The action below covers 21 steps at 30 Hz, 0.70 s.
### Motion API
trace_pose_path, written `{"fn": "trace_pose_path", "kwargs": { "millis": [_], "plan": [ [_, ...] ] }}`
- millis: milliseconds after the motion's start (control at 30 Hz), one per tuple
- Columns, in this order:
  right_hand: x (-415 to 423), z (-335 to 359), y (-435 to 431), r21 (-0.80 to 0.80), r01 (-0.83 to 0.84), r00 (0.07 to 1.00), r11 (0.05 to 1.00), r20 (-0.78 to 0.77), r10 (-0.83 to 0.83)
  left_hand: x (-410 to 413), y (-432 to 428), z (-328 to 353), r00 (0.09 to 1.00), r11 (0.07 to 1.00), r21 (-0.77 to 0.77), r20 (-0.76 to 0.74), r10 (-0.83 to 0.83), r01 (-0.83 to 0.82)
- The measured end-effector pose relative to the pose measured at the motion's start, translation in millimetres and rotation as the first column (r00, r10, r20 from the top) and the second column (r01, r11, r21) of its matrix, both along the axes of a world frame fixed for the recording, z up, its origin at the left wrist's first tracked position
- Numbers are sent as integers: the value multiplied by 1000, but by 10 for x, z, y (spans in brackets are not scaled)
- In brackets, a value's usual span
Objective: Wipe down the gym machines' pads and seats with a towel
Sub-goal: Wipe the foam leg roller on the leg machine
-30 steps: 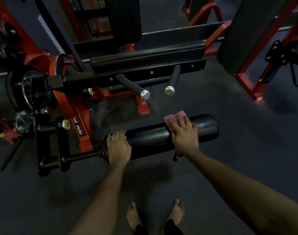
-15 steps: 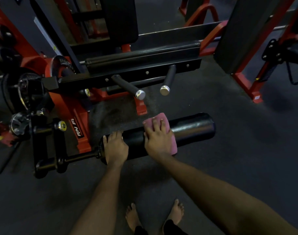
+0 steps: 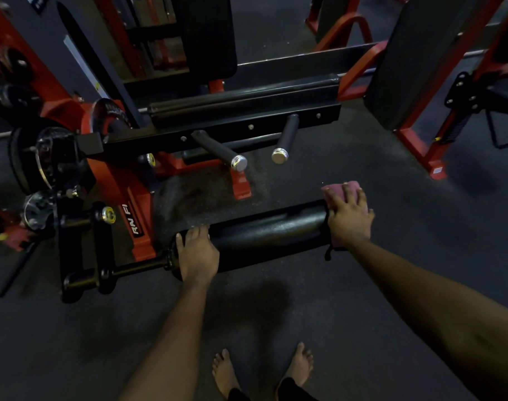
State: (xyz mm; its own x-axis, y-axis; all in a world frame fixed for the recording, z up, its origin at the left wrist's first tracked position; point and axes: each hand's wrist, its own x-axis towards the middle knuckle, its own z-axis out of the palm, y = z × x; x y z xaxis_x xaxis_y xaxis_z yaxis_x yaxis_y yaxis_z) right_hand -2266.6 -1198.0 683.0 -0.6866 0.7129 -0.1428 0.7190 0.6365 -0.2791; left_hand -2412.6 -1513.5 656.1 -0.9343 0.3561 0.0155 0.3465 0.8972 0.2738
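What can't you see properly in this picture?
Head view:
- The roller pad's ends: the left hand covers one, the right hand and pink towel the other.
- Pink towel: mostly under the right hand.
- Upright back pad: cut off by the top edge.
- Left edge: a red thing, blurred.

Seen from above, a left hand (image 3: 197, 254) grips the near end of a black cylindrical padded roller (image 3: 271, 231) on a red-and-black gym machine (image 3: 122, 204). The right hand (image 3: 349, 217) presses a folded pink towel (image 3: 341, 189) over its far end. Bare feet (image 3: 225, 371) stand on dark rubber floor (image 3: 391, 285).
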Motion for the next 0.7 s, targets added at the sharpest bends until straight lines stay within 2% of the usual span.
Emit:
{"fn": "trace_pose_path", "kwargs": {
  "millis": [200, 300, 433, 600, 633, 700],
  "plan": [
    [73, -76, -83, 12, 76, 985, 997, -155, -73, 263, -10, -61, 993, 999, -14, -112, 37, -38],
    [158, -138, 3, 59, 31, 980, 998, -196, -19, 403, -19, -79, 988, 999, -18, -149, 39, -42],
    [43, -102, 205, 30, -26, 986, 999, -162, 31, 487, -20, -79, 988, 998, -33, -145, 44, -50],
    [-124, -121, -138, 56, 115, 987, 992, -123, -108, 602, -52, -134, 988, 997, -48, -148, 45, -53],
    [-143, -135, -286, 95, 93, 990, 991, -117, -82, 649, -62, -147, 987, 998, -45, -152, 46, -53],
    [-128, -205, -442, 168, -69, 992, 983, -88, 85, 700, -71, -172, 986, 998, -46, -159, 44, -52]
  ]
}}
